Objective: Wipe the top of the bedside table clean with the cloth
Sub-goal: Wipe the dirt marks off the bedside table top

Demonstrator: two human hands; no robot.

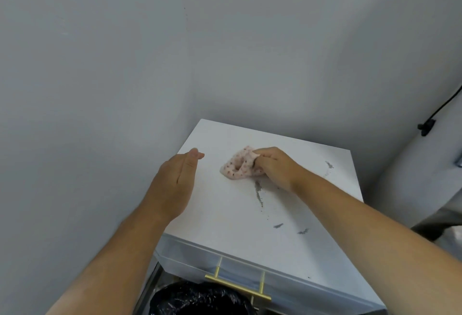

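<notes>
Evidently unfinished: the right hand (272,167) clamps a bunched pink spotted cloth (238,166) mid-top on the white square bedside table (225,214); grey smears (258,193) remain nearer the front. The left hand (172,184) hovers flat, empty.

The cloth (239,166) — pale pink with small red spots — lies crumpled on the white top of the bedside table (225,204), toward its far middle. Grey smears and specks mark the top nearer and rightward.
</notes>
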